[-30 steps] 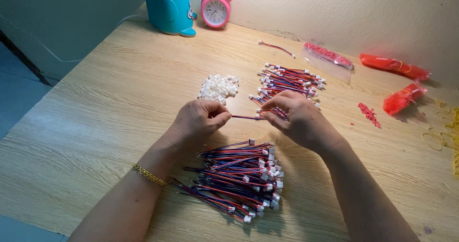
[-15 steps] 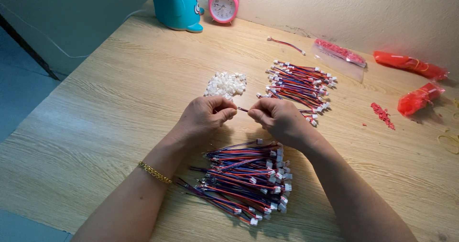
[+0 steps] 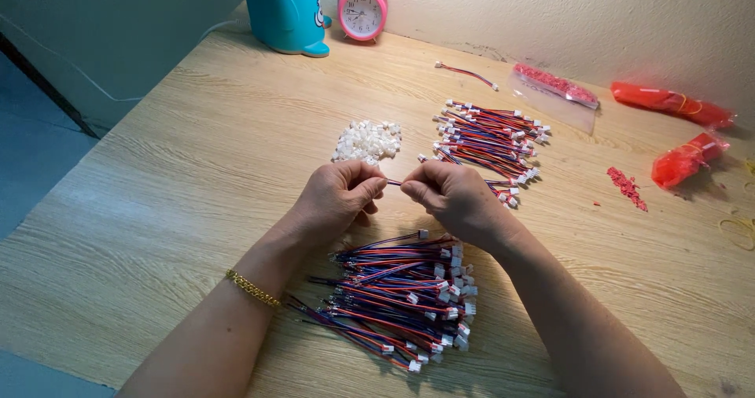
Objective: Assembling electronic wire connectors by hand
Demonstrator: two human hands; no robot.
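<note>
Your left hand [image 3: 340, 196] and right hand [image 3: 452, 196] pinch one wire [image 3: 393, 182] between them. It runs crosswise, just this side of the white connectors [image 3: 366, 140].

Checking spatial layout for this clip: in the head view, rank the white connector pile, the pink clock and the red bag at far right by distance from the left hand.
From the left hand:
1. White connector pile, just beyond it.
2. Pink clock, at the far edge.
3. Red bag, far right.
</note>
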